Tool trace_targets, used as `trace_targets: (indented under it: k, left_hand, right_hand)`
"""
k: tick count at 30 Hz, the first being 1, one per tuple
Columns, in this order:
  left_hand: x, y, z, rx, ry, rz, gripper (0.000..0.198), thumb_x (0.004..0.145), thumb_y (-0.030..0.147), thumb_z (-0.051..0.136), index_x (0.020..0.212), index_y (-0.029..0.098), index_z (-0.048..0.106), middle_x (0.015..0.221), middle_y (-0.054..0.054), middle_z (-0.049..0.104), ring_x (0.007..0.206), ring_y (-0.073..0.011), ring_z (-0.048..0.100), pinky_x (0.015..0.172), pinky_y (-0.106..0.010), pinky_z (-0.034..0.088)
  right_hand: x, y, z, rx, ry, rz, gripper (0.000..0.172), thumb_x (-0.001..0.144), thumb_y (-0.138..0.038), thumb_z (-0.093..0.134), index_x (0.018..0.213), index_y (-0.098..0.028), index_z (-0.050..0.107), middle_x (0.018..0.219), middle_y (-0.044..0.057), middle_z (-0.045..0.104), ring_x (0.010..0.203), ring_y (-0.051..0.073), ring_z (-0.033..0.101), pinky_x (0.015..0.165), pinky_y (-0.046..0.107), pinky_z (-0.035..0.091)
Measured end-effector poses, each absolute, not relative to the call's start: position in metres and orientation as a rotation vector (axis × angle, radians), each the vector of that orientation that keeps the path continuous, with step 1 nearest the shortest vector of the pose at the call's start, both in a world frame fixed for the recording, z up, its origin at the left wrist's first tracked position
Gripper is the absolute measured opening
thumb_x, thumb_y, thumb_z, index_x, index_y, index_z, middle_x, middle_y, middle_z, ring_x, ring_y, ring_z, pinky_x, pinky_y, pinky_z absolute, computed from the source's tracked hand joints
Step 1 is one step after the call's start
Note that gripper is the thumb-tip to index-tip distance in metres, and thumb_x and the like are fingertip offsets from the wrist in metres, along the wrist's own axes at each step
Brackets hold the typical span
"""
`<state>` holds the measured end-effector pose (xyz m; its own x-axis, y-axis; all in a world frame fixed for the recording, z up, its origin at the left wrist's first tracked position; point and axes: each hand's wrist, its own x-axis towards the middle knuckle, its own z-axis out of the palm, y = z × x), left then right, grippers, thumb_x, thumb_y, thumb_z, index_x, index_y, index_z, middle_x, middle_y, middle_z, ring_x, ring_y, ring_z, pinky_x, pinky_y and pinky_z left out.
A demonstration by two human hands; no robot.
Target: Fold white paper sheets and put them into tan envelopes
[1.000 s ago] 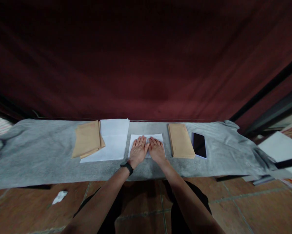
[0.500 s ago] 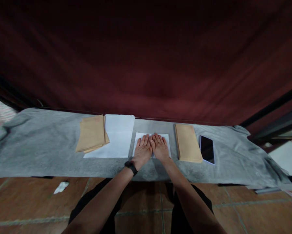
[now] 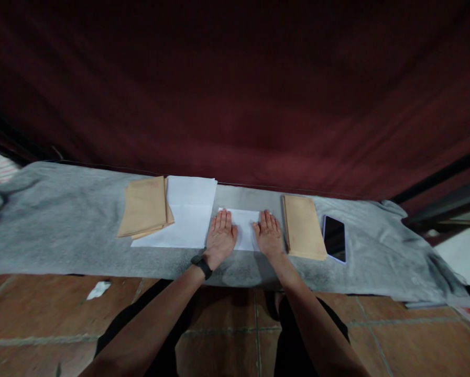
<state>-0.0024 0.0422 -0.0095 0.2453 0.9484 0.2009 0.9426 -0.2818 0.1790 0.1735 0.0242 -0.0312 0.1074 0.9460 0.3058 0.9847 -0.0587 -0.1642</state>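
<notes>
A small white sheet of paper (image 3: 244, 230), seemingly folded, lies flat on the grey cloth in front of me. My left hand (image 3: 221, 235) rests palm down on its left end, fingers stretched out. On its right end lies my right hand (image 3: 269, 234), also flat with the fingers extended. Between the two hands the middle of the paper shows. Larger white sheets (image 3: 191, 212) lie to the left, partly under several brown envelopes (image 3: 143, 207). Close to the right hand is a stack of brown envelopes (image 3: 305, 228).
A phone (image 3: 334, 239) with a dark screen lies right of the envelope stack. The grey cloth (image 3: 69, 220) covers the long narrow surface. Behind it hangs a dark red curtain (image 3: 242, 115). A white scrap (image 3: 98, 290) is on the tiled floor at the lower left.
My hands were together at the middle of the paper. They have slid apart, the left one leftward and the right one rightward, to its two ends. The view has shifted slightly.
</notes>
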Motion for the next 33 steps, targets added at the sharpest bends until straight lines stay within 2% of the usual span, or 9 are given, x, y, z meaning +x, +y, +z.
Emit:
trace_targets:
  k: [9,12,15,18,22,26,30,33]
  left_hand:
    - [-0.004,0.041,-0.008,2.463,1.903,0.455,0.061,0.099,0.03,0.032,0.15,-0.004,0.036,0.16,-0.024,0.031,0.152,-0.031,0.024,0.125,-0.049,0.019]
    - [0.003,0.035,-0.004,2.574,1.725,0.479,0.061,0.1,0.03,0.03,0.153,0.001,0.033,0.161,-0.019,0.031,0.154,-0.0275,0.02,0.126,-0.048,0.017]
    - [0.015,0.027,-0.002,2.65,1.519,0.448,0.058,0.102,0.031,0.029,0.155,0.008,0.033,0.162,-0.012,0.034,0.154,-0.0242,0.019,0.126,-0.046,0.017]
    - [0.022,0.022,-0.002,2.624,1.496,0.397,0.057,0.102,0.032,0.03,0.154,0.011,0.035,0.161,-0.011,0.035,0.154,-0.0246,0.021,0.126,-0.048,0.016]
    - [0.023,0.023,-0.003,2.609,1.512,0.36,0.057,0.102,0.034,0.031,0.153,0.01,0.038,0.162,-0.012,0.035,0.154,-0.0262,0.02,0.126,-0.049,0.015]
    - [0.021,0.025,-0.005,2.634,1.484,0.301,0.056,0.1,0.026,0.031,0.153,0.009,0.038,0.162,-0.013,0.033,0.154,-0.0271,0.02,0.125,-0.049,0.016]
    - [0.018,0.027,-0.007,2.625,1.508,0.29,0.061,0.097,0.02,0.031,0.157,0.011,0.03,0.163,-0.012,0.031,0.154,-0.0241,0.019,0.125,-0.047,0.016]
    - [0.014,0.031,-0.007,2.598,1.572,0.334,0.059,0.098,0.02,0.027,0.156,0.012,0.032,0.162,-0.012,0.034,0.153,-0.023,0.022,0.125,-0.047,0.017]
  right_hand:
    - [0.182,0.018,-0.034,-2.059,-1.87,-0.243,0.064,0.106,-0.043,0.031,0.151,0.002,0.038,0.153,0.026,0.042,0.142,0.034,0.042,0.115,0.049,0.034]
    - [0.181,0.018,-0.034,-2.064,-1.858,-0.228,0.064,0.106,-0.044,0.03,0.151,0.001,0.037,0.154,0.026,0.042,0.143,0.033,0.041,0.115,0.049,0.034]
    - [0.181,0.018,-0.033,-2.087,-1.86,-0.201,0.063,0.106,-0.043,0.031,0.152,0.0,0.037,0.155,0.025,0.042,0.144,0.032,0.039,0.117,0.048,0.033]
    - [0.181,0.018,-0.028,-2.119,-1.854,-0.172,0.061,0.106,-0.041,0.032,0.151,0.0,0.038,0.155,0.024,0.041,0.145,0.032,0.038,0.117,0.048,0.032]
    - [0.176,0.019,-0.015,-2.102,-1.858,-0.11,0.06,0.106,-0.039,0.031,0.151,-0.001,0.038,0.157,0.023,0.038,0.147,0.032,0.034,0.119,0.049,0.029]
    - [0.156,0.018,-0.006,-1.89,-2.01,0.003,0.057,0.107,-0.039,0.027,0.154,-0.009,0.036,0.163,0.014,0.031,0.151,0.026,0.027,0.123,0.046,0.024]
    - [0.142,0.016,-0.009,-1.842,-2.087,0.131,0.055,0.107,-0.037,0.025,0.154,-0.011,0.038,0.16,0.012,0.037,0.15,0.022,0.03,0.124,0.042,0.024]
    - [0.145,0.016,-0.015,-1.89,-2.077,0.105,0.055,0.107,-0.037,0.026,0.153,-0.01,0.04,0.158,0.013,0.039,0.149,0.023,0.032,0.123,0.043,0.024]
